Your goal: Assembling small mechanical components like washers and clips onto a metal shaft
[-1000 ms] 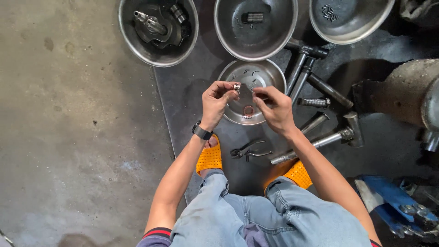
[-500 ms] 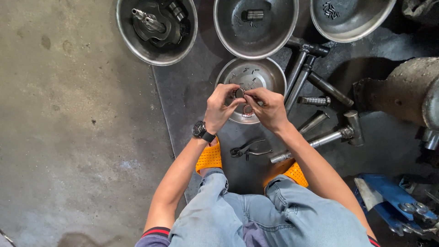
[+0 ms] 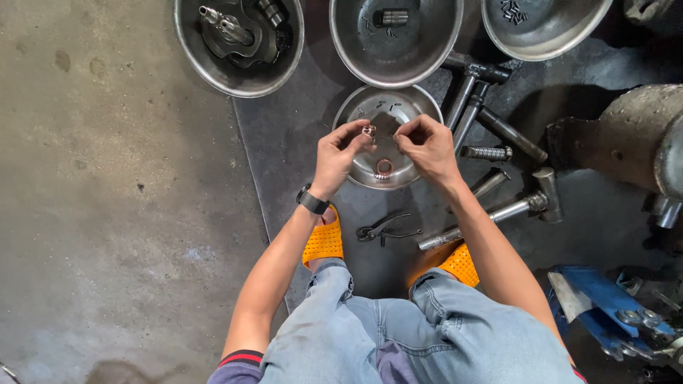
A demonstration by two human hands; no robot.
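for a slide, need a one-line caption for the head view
Left hand pinches a small metal part beside the right hand, above a small steel bowl.

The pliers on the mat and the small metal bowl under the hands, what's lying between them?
Nothing: in the head view, only bare dark mat separates the pliers from the small metal bowl.

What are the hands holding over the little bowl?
The left hand pinches a small round silvery metal part by its sides at the fingertips. Whether the right hand holds anything cannot be told.
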